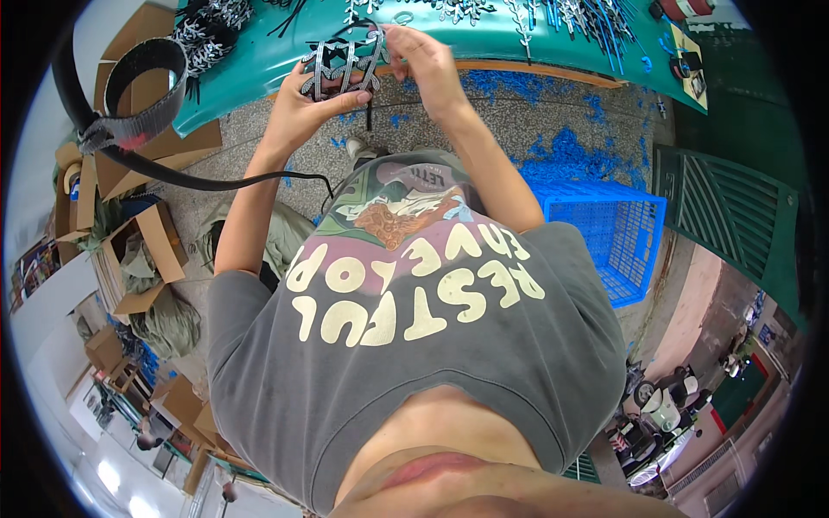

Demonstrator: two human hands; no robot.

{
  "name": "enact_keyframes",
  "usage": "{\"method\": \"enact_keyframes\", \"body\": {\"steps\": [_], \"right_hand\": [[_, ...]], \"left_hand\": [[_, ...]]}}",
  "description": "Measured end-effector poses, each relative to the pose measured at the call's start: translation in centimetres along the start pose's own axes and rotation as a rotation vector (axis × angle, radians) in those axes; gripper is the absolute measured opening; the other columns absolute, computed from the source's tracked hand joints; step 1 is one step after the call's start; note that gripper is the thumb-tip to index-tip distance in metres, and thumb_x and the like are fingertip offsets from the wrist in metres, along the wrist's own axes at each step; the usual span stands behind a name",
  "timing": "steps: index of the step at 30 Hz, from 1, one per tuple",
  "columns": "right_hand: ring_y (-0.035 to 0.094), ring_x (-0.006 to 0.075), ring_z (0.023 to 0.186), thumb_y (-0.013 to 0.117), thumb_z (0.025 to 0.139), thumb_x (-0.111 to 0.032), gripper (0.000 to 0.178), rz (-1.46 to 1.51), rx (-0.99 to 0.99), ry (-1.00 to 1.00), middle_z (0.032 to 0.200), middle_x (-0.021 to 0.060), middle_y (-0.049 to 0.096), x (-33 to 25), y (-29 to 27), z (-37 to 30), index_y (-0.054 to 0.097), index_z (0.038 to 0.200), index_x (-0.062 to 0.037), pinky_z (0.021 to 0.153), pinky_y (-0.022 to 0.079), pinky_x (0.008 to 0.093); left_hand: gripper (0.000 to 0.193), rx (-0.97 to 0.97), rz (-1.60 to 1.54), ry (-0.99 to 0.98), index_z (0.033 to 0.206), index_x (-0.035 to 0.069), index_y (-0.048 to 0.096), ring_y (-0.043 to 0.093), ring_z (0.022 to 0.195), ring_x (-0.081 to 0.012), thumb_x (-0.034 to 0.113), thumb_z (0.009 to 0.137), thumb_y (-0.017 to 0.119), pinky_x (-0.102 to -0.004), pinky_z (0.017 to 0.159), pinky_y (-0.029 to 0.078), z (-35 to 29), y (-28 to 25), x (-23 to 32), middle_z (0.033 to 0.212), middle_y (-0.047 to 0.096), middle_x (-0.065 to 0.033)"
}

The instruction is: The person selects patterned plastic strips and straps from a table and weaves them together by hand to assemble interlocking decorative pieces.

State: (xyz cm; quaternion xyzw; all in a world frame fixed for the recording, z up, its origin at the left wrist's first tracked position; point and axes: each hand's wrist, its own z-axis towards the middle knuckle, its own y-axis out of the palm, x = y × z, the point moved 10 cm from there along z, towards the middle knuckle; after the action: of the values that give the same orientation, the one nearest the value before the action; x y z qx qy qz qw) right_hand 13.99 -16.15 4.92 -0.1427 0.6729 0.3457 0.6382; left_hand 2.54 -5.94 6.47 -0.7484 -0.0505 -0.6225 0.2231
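Note:
My left hand (304, 110) is wrapped round a curved bunch of black bands with silver leaf shapes (344, 66), its thumb lying along the near side. The bands stand side by side in an open loop just off the table's near edge. At their right end is my right hand (425, 72), fingers bent in close to the top of the bunch. What its fingertips pinch, if anything, is too small and blurred to make out. Beyond both hands lies the green-covered table (276, 26), with more silver leaf strips (458, 9) along its far side.
Black and silver strips (207, 39) heap at the table's left, blue and black strips (596, 30) at its right. A blue crate (604, 233) stands by my right side amid blue scraps (566, 155). To the left are a black-armed ring (147, 79) and cardboard boxes (142, 255).

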Motion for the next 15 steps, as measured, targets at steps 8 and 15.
{"method": "enact_keyframes", "body": {"steps": [8, 15], "right_hand": [[0.055, 0.0069, 0.065, 0.071, 0.072, -0.006, 0.015, 0.255, -0.050, -0.025, 0.076, 0.0053, 0.064, -3.4, -0.3, 0.6, 0.065, 0.083, 0.0010, 0.057, 0.043, 0.0180], [0.060, 0.0094, 0.071, 0.072, 0.071, -0.005, 0.015, 0.200, -0.057, -0.017, 0.079, 0.0067, 0.065, -2.4, -0.4, 0.6, 0.065, 0.082, 0.0014, 0.062, 0.048, 0.0190]], "left_hand": [[0.029, 0.051, 0.186, 0.108, 0.085, 0.008, 0.070, 0.048, 0.100, -0.0184, 0.025, 0.063, 0.078, -0.0363, 0.089, 0.036, -0.9, -0.4, 0.8, 0.092, 0.064, -0.0055], [0.022, 0.038, 0.392, 0.408, 0.080, 0.011, 0.069, 0.052, 0.093, -0.0153, 0.020, 0.062, 0.078, -0.0369, 0.097, 0.021, -2.0, 0.3, 4.9, 0.075, 0.067, 0.0017]]}}
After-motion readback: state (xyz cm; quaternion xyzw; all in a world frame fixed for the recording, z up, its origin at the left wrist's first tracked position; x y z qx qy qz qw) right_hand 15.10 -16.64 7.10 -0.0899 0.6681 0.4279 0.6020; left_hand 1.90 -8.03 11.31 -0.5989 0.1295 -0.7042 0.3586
